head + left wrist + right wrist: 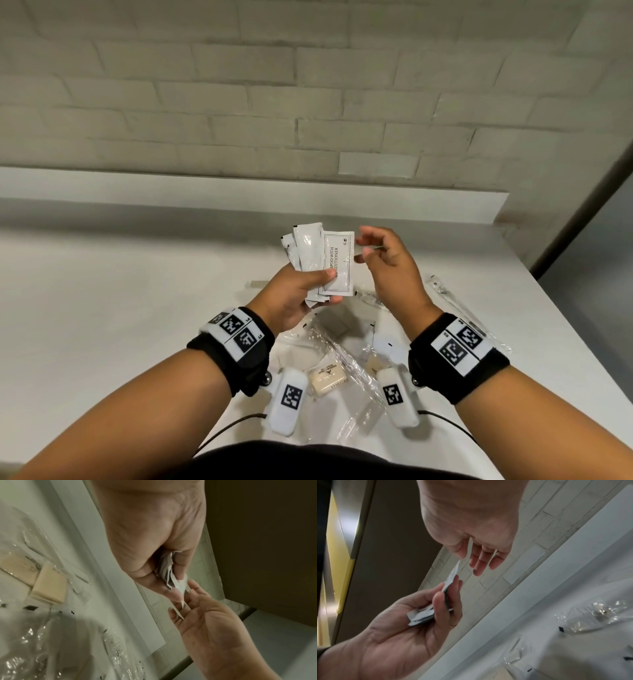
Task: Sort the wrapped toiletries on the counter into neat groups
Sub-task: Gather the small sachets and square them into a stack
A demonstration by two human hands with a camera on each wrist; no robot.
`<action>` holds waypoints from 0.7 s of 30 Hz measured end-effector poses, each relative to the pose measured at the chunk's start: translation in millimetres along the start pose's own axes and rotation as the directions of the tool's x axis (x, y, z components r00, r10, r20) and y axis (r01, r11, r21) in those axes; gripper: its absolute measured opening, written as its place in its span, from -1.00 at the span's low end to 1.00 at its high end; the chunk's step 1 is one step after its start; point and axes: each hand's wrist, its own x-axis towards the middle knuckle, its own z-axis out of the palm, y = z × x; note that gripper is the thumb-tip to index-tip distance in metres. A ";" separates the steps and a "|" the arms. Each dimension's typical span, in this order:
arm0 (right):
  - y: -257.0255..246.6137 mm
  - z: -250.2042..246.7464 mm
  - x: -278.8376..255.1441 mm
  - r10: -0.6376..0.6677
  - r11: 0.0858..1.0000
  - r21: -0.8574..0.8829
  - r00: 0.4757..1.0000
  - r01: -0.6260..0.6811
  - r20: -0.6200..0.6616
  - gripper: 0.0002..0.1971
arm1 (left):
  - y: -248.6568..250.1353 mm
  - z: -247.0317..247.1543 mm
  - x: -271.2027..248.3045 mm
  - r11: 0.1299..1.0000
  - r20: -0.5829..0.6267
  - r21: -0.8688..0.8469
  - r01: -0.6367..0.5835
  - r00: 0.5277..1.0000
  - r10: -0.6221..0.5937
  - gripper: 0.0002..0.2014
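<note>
Left hand (291,301) gripping a fanned stack of white sachets (317,260); right hand (387,263) released, fingers loosely spread just beside the stack.
Sachets are held above the white counter (137,308), thumb pressed on the front one. Below the hands, clear-wrapped toiletries (346,356) and a wrapped soap bar (327,378) are scattered; a long wrapped item (455,308) lies to the right.
</note>
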 end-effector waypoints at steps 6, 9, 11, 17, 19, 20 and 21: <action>-16.4 -3.3 7.4 0.150 0.981 0.100 0.975 -0.168 0.164 -0.66 | 1.7 2.2 -2.1 0.997 0.106 0.071 0.002 0.994 -0.009 -0.71; -18.4 -9.3 11.2 0.197 0.957 0.198 0.977 -0.209 0.080 -0.82 | -0.3 0.1 0.0 1.000 0.102 0.019 -0.009 0.995 0.007 -0.73; -17.9 -14.4 13.4 0.255 0.915 0.307 0.965 -0.262 0.062 -0.78 | -0.4 -2.7 3.0 1.000 0.080 -0.015 -0.022 0.997 0.023 -0.68; -8.2 -16.2 6.0 0.381 0.905 0.119 0.903 -0.408 0.199 -0.78 | 3.8 -5.4 9.7 0.998 -0.045 -0.003 -0.069 0.997 0.069 -0.83; -3.7 -17.0 6.2 0.265 0.953 -0.171 0.961 -0.249 0.078 -0.64 | 4.1 -6.9 10.7 0.996 -0.052 0.061 -0.065 0.996 0.068 -0.84; -3.9 -17.4 6.4 0.188 0.942 -0.295 0.979 -0.158 0.073 -0.58 | 3.8 -7.9 11.0 0.994 -0.039 0.096 -0.058 0.997 0.062 -0.85; -5.2 -17.6 7.0 0.146 0.919 -0.383 0.983 -0.092 0.115 -0.59 | 3.4 -7.9 11.0 0.991 -0.024 0.123 -0.048 0.998 0.051 -0.86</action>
